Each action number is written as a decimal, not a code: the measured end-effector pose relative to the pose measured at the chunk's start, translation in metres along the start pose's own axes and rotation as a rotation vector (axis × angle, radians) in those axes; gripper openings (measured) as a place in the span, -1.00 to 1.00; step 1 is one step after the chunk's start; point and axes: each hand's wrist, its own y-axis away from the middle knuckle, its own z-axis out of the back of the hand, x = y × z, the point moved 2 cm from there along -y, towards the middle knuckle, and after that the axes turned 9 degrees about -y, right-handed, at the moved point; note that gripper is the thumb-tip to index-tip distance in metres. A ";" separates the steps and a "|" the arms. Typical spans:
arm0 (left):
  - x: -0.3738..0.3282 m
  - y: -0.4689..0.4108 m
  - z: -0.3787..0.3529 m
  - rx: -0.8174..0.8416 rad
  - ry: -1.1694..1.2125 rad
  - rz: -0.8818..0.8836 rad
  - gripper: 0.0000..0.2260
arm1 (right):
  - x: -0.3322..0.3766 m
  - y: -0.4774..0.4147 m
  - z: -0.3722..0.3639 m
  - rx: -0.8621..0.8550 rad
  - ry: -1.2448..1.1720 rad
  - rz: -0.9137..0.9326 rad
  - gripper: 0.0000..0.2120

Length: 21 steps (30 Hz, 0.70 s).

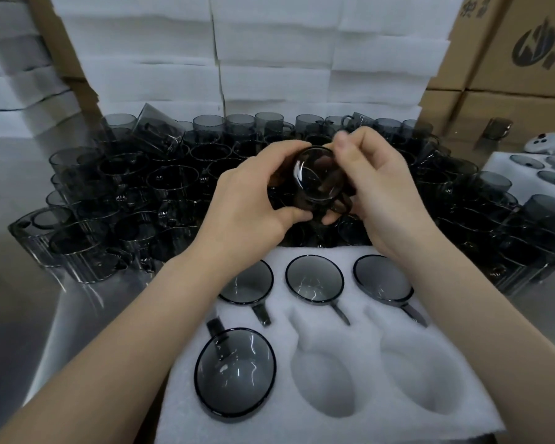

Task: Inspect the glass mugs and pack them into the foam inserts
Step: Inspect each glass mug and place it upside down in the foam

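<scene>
Grip: left hand, right hand curled round smoked glass mug.
Inspect: rotate slowly, checking rim, handle.
Then: foam insert, empty pocket.

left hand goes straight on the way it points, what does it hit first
The left hand grips the glass mug, so that comes first; beyond it, probably the right hand on the mug's other side.

You hold one smoky grey glass mug on its side between your left hand and right hand. The white foam insert at the tabletop's near edge seats three far-row mugs and one near-left mug, all mouth-up. Loose mugs crowd the tabletop behind it.
</scene>
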 end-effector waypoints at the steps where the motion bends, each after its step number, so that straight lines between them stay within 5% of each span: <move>1: 0.001 0.000 -0.001 0.018 0.094 0.028 -0.37 | 0.001 0.000 0.001 0.034 -0.074 -0.019 -0.83; 5: 0.002 0.000 -0.002 0.084 0.419 0.078 -0.43 | 0.005 -0.002 0.001 0.260 -0.292 -0.109 -0.81; 10: 0.003 0.000 -0.004 0.211 0.371 0.096 -0.22 | -0.003 0.001 -0.005 0.388 -0.349 -0.245 -0.49; 17: -0.016 0.003 -0.006 0.092 -0.097 0.022 0.00 | -0.002 0.004 -0.008 0.124 -0.031 0.074 -0.75; 21: -0.019 0.004 -0.003 0.000 -0.138 -0.019 -0.21 | 0.001 0.006 -0.012 0.148 0.058 0.121 -0.84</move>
